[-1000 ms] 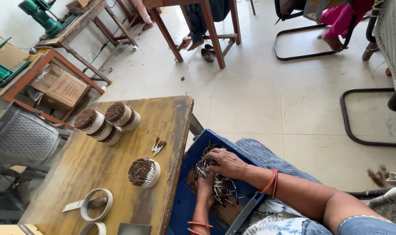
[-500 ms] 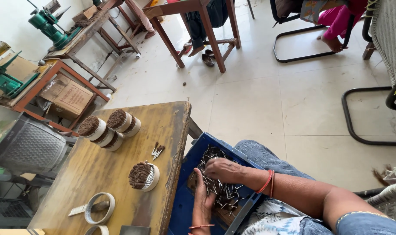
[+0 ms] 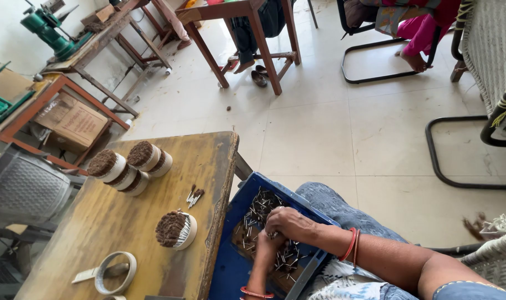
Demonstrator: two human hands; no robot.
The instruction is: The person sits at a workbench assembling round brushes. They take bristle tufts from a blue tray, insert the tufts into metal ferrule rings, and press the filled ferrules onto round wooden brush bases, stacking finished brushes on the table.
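Note:
A blue plastic tray (image 3: pixel 230 266) rests on my lap, holding several small dark sticks with pale tips (image 3: pixel 255 211). My right hand (image 3: pixel 289 224) lies over the pile in the tray, fingers curled among the sticks. My left hand (image 3: pixel 268 250) is beneath it, fingers closed around a small bunch of the sticks. Both wrists wear red bangles. On the wooden table (image 3: pixel 119 222) to the left stands a taped bundle of brown-tipped sticks (image 3: pixel 177 229).
Three more round bundles (image 3: pixel 129 165) sit at the table's far left. A few loose sticks (image 3: pixel 194 195) and a tape roll (image 3: pixel 115 272) lie on it. Wooden benches, a green machine (image 3: pixel 47 30), a grey chair and other people's feet surround the tiled floor.
My left hand has slid up under my right hand within the tray. The camera has shifted slightly; the table items have not moved.

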